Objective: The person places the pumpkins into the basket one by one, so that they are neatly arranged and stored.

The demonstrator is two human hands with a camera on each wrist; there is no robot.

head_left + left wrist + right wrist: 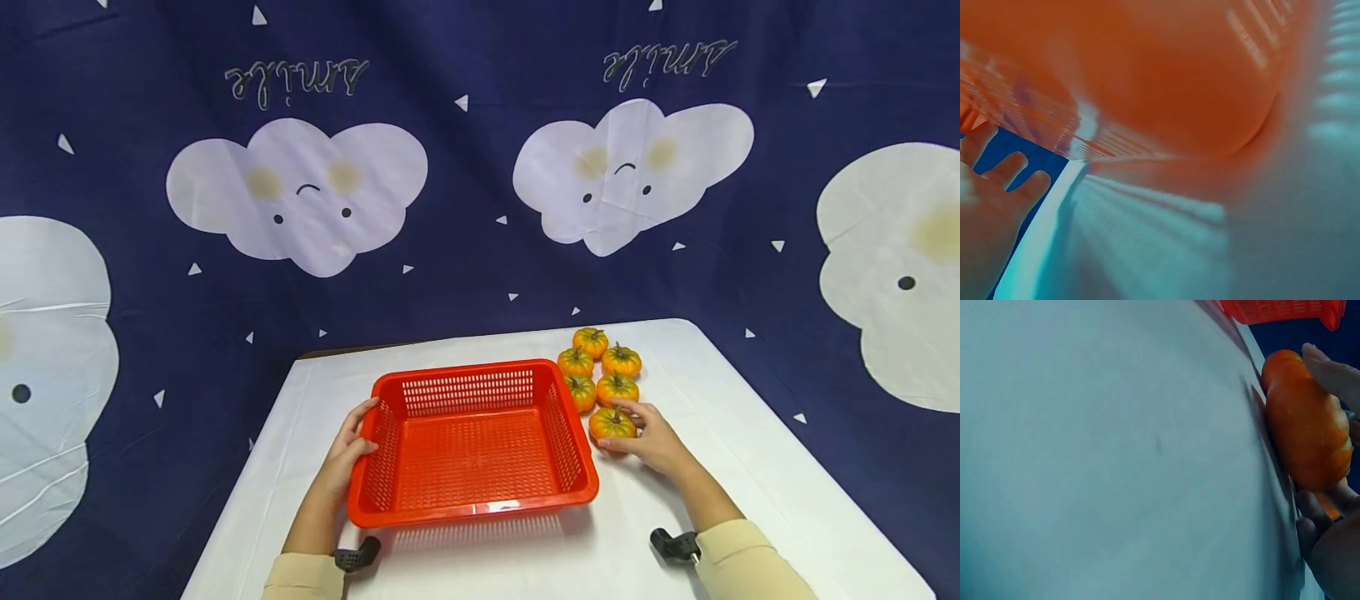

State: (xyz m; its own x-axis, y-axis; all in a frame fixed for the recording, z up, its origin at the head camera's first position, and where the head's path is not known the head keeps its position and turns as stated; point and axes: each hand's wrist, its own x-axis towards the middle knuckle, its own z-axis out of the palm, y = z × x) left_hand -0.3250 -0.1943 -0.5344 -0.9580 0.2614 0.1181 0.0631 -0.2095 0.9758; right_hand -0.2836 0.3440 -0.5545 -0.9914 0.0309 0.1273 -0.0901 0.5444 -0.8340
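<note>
A red plastic basket with slotted walls stands on the white table, nothing inside it. At its left side, my left hand holds the rim with fingers and thumb spread apart; the left wrist view shows several of its fingers by the basket wall. To the right of the basket, my right hand grips a small orange-and-green pumpkin between thumb and fingers. That pumpkin appears close to the tabletop in the right wrist view, its far side partly hidden by fingers.
Several more small pumpkins cluster behind the held one, along the basket's right side. The white table ends at a dark blue curtain printed with clouds. A black wrist device sits by the right sleeve.
</note>
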